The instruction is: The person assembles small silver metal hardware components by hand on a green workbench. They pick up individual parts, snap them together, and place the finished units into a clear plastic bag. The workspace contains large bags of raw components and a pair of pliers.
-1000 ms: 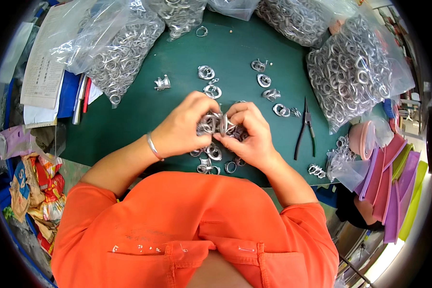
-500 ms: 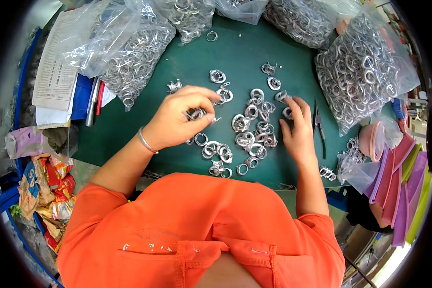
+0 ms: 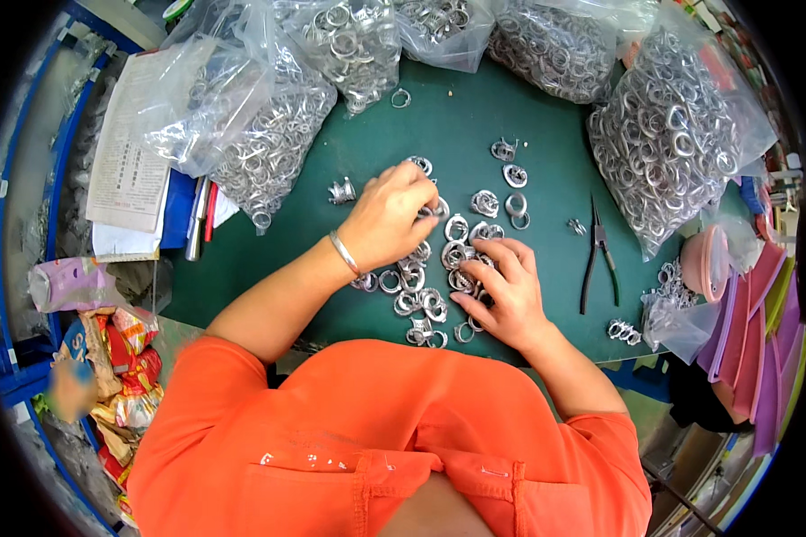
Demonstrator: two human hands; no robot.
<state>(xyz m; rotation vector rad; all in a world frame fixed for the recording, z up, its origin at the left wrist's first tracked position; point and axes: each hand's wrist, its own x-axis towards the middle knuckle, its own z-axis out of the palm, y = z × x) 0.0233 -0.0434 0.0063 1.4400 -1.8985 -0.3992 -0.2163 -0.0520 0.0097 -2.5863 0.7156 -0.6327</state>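
Silver metal rings lie in small groups on the green tabletop (image 3: pixel 367 139). My left hand (image 3: pixel 387 217) is curled with its fingertips down around metal rings (image 3: pixel 441 208) at the middle of the table; the fingers partly hide them. My right hand (image 3: pixel 510 294) has its fingers apart and rests on a cluster of rings (image 3: pixel 457 255) nearer my body, covering part of it. Between the hands and below the left one lies another group of rings (image 3: pixel 410 279). Beyond the right hand are a ring pair (image 3: pixel 517 210) and a round ring bunch (image 3: pixel 484 204).
Clear bags of rings (image 3: pixel 264 148) line the far side; a large bag (image 3: pixel 667 134) stands at right. Pliers (image 3: pixel 598 255) lie right of my hand, beside a small metal cluster (image 3: pixel 577 226). Papers (image 3: pixel 125 152) and pens (image 3: pixel 199 219) are at left, a pink cup (image 3: pixel 705 259) at right.
My right hand has let go of the rings at the upper right and moved left and nearer onto the cluster. The left hand has moved right, its fingers turned down. The whole view has shifted slightly.
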